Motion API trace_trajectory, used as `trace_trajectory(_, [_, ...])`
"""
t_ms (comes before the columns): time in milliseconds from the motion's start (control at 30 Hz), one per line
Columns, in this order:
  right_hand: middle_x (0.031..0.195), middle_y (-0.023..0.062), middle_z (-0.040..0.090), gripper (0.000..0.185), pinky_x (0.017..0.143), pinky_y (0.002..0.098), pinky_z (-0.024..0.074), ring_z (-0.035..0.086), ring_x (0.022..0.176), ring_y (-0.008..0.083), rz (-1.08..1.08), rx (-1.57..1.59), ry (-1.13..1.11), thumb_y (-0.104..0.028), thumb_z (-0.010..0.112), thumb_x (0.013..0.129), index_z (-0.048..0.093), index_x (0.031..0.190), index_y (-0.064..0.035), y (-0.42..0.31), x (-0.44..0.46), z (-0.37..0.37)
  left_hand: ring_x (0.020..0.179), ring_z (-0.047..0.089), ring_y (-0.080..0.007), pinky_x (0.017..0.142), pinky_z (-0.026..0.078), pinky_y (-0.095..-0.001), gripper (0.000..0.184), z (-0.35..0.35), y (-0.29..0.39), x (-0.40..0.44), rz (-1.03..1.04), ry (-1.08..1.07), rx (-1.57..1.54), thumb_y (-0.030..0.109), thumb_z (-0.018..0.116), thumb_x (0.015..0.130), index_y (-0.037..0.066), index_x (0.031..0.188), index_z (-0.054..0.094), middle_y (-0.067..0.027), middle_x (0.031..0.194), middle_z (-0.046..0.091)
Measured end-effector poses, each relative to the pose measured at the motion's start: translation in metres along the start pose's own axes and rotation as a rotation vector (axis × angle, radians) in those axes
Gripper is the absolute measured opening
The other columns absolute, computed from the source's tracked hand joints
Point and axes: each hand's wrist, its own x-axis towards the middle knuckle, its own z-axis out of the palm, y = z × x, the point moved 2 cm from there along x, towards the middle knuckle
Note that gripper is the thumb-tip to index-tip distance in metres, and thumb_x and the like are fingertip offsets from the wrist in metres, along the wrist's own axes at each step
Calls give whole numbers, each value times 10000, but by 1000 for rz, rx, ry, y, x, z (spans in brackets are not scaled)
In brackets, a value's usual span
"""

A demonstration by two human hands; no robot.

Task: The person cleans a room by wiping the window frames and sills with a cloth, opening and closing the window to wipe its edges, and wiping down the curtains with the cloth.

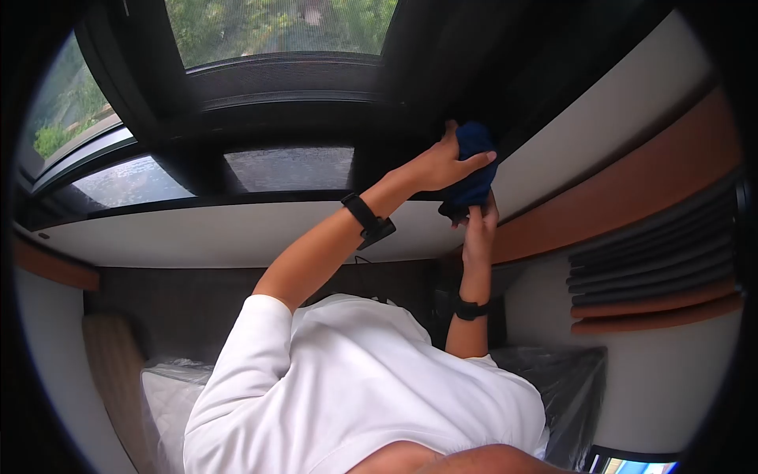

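Note:
A dark blue cloth (pixel 474 175) is bunched up beside the black frame, near its right end. My left hand (pixel 442 164) is closed on the upper part of the cloth, its thumb lying across the front. Just below, my right hand (pixel 482 223) holds the lower end, with its fingers partly hidden behind the fabric. Each wrist wears a black band. The black window frame (pixel 300 79) stretches behind and to the left of my hands.
A screened window (pixel 284 31) shows greenery outside. Along the right wall run a brown trim panel (pixel 624 178) and a stack of dark, folded pleats (pixel 647 245). Clear plastic wrapping (pixel 564 379) covers something dark behind my right side. A wooden-looking panel (pixel 114 371) stands at left.

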Motion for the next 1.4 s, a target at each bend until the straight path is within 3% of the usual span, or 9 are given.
trace_trajectory(167, [887,74,623,294,549,250,495,606,696,101,-229,48,110,-49,563,936,491,1216,10,-41,27,2,1442,159,-508,1165,252,-520,1166,5,72,1,666,359,153,608,638,863,-186,1462,28,-419,1492,202])
trace_trajectory(300, [929,110,672,288,650,278,522,653,758,170,-481,-222,180,-40,603,907,551,1176,46,-56,52,-1,1420,171,-547,1167,254,-529,1196,9,97,10,822,501,316,436,796,792,-177,1466,22,-411,1498,192])
trace_trajectory(533, [904,247,693,365,759,341,521,710,907,319,-423,-587,163,-44,693,794,591,1127,65,4,19,-15,1397,223,-559,1150,303,-512,1227,36,27,-11,515,430,415,372,846,743,-207,1445,24,-451,1453,223])
trace_trajectory(700, [874,259,678,334,744,397,525,684,860,415,-257,-626,68,-12,675,757,593,1074,56,68,-7,-15,1239,523,-460,1042,460,-410,1298,39,-32,-22,29,158,315,341,909,657,-217,1437,35,-427,1343,421])
trace_trajectory(833, [843,242,678,310,707,413,526,669,806,450,-281,-548,40,-5,660,748,595,1046,50,73,-9,-16,1195,569,-427,1005,491,-381,1303,43,-30,-25,142,247,399,315,928,625,-225,1433,60,-397,1293,491])
trace_trajectory(1133, [675,163,669,231,593,333,502,682,650,225,-248,-461,110,-46,641,782,614,991,49,-8,11,7,1149,578,-458,990,500,-405,1324,8,43,-7,588,414,492,386,930,594,-191,1452,103,-391,1270,497])
trace_trajectory(1267, [640,160,652,220,597,347,500,674,618,271,-106,-359,144,-34,634,778,618,980,52,21,-6,4,1159,602,-398,1021,481,-379,1321,13,11,-14,280,262,395,404,925,598,-165,1473,115,-346,1266,553])
trace_trajectory(1333, [756,145,648,193,653,333,495,628,716,165,-51,-597,-17,-63,634,854,591,995,61,45,-12,-5,1128,623,-391,1003,497,-381,1289,16,-10,-19,251,242,410,395,915,616,-170,1468,130,-340,1243,574])
trace_trajectory(1400, [832,161,655,236,719,348,498,640,788,204,-138,-544,-27,-73,643,856,579,1049,46,43,-18,-4,1025,676,-367,944,536,-367,1092,15,-22,-23,52,93,368,366,893,660,-161,1422,314,-301,1125,653])
